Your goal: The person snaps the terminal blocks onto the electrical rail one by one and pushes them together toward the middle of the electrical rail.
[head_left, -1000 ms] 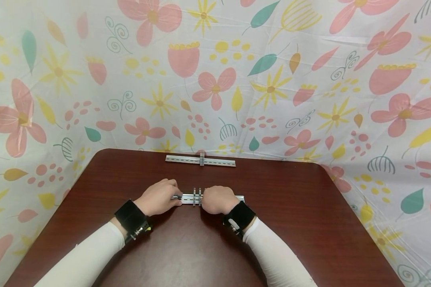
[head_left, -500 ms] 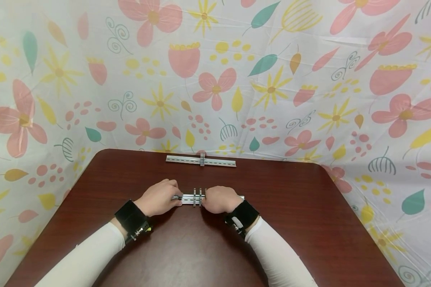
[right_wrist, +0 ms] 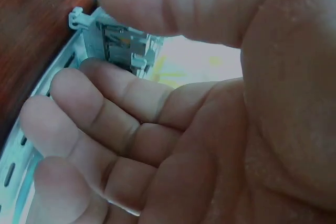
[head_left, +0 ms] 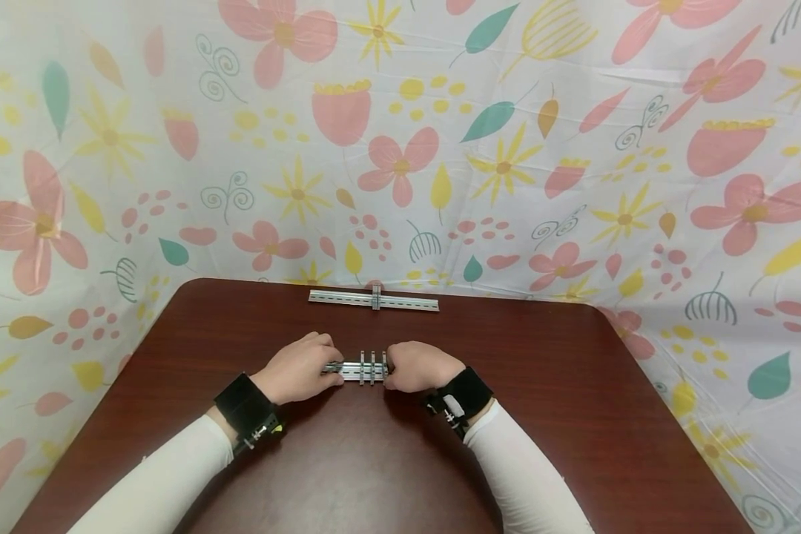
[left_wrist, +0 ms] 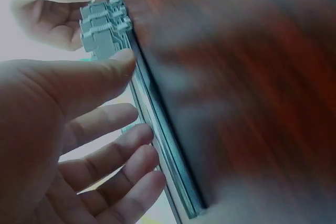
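Observation:
A silver slotted DIN rail (head_left: 351, 371) lies across the middle of the table, also running diagonally through the left wrist view. Three thin grey terminal blocks (left_wrist: 100, 30) stand side by side on it. My left hand (head_left: 300, 368) holds the rail near its left end, thumb on one edge and fingers along the other. My right hand (head_left: 422, 367) has its thumb and curled fingers at the rightmost terminal block (right_wrist: 118, 45), whose side face shows between thumb and index finger. That hand hides the right part of the rail in the head view.
A second slotted rail (head_left: 410, 303) lies near the back edge, with grey blocks (head_left: 376, 297) at its middle. The dark red-brown table (head_left: 521, 415) ends against a flower-printed curtain (head_left: 400, 163). Black straps (head_left: 245, 404) with small devices sit on both wrists.
My right hand has shifted slightly right, uncovering the rightmost terminal block and covering the rail's right end. The left hand and rail have moved a little to the right.

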`<state>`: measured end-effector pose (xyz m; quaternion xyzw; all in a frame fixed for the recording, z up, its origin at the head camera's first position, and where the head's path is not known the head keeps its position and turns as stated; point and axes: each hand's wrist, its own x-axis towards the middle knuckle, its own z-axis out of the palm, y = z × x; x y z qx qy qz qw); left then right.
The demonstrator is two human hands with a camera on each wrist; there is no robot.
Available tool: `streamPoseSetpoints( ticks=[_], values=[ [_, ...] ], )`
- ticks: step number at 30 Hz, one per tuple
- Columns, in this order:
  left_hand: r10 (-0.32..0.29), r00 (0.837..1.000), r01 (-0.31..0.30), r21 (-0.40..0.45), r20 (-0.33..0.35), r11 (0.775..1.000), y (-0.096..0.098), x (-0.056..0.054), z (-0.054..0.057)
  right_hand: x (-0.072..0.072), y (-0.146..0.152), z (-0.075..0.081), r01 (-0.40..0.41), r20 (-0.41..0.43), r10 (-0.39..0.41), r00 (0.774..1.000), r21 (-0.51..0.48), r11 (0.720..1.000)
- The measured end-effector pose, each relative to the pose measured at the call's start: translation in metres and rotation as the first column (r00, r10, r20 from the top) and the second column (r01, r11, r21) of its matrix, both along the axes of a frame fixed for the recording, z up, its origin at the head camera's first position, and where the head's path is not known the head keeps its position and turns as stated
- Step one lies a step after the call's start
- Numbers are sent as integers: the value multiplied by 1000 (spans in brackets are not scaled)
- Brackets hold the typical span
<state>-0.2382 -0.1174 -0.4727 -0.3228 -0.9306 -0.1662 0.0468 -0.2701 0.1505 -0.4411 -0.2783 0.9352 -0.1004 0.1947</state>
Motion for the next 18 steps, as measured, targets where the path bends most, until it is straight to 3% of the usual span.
streamPoseSetpoints(
  ticks=[1, 2, 9, 18],
  values=[
    [-4, 1000, 4, 9, 6, 1000, 1, 0, 0, -1, 1, 0, -5, 2, 5, 1000, -3, 1000],
    [-9, 1000, 9, 21, 14, 1000, 3, 1, 0, 8, -2, 14, 8, 17, -8, 1000, -1, 1000],
    [-49, 998, 47, 43, 42, 998, 15, 1, 0, 4, -1, 10, -14, -79, 11, 997, -34, 999],
    [-78, 996, 76, 38, 52, 996, 26, -5, -4, -1, 2, 0, -25, -82, 17, 997, -100, 995]
  ],
)
